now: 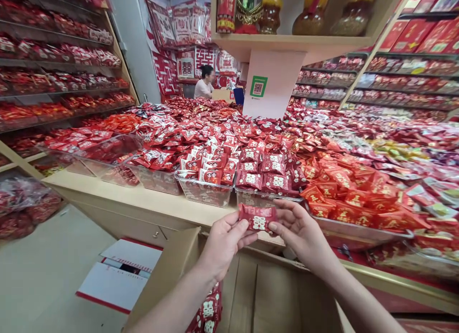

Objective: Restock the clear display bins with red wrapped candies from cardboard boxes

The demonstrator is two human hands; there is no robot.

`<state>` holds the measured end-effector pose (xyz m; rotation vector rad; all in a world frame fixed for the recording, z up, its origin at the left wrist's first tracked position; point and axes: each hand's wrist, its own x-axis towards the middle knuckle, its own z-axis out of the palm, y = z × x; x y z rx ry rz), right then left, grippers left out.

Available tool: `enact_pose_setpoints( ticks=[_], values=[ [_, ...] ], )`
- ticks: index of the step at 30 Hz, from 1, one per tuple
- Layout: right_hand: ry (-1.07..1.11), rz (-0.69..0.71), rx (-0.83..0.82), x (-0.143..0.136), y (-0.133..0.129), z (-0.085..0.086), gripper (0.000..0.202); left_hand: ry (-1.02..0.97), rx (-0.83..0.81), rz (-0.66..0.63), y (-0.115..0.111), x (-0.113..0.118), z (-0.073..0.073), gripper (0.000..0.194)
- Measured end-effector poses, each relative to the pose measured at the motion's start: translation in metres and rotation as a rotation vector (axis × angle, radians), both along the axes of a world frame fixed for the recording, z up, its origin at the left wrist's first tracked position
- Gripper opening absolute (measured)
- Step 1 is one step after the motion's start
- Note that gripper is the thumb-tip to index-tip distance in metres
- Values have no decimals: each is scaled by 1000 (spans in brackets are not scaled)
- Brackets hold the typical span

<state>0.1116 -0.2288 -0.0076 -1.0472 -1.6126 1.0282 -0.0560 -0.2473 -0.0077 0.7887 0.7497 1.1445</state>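
Between my two hands is a small dark red candy packet with white characters on its front. My left hand pinches its left end, thumb in front. At the right end, the thumb of my right hand presses on the packet, its other fingers curled behind. Just beyond my hands stands a clear plastic bin of matching dark red packets, laid in rows. Below my forearms an open cardboard box holds more dark red packets at its left side.
Left of the dark red bin is a clear bin of red and white packets. Orange-red packets fill a bin at right. A white post with a QR code rises mid-counter. A person sits behind. White and red cartons lie left.
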Motion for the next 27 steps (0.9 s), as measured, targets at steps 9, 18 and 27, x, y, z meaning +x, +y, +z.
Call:
enact_pose_setpoints(
  ticks=[9, 18, 27],
  values=[
    [-772, 11, 535, -16, 2, 24, 21, -12, 12, 88, 8, 11, -14, 33],
    [-231, 133, 22, -24, -1, 0, 21, -253, 50, -51, 2, 2, -29, 62],
    [293, 147, -480, -20, 2, 12, 38, -69, -8, 35, 15, 10, -7, 53]
  ],
)
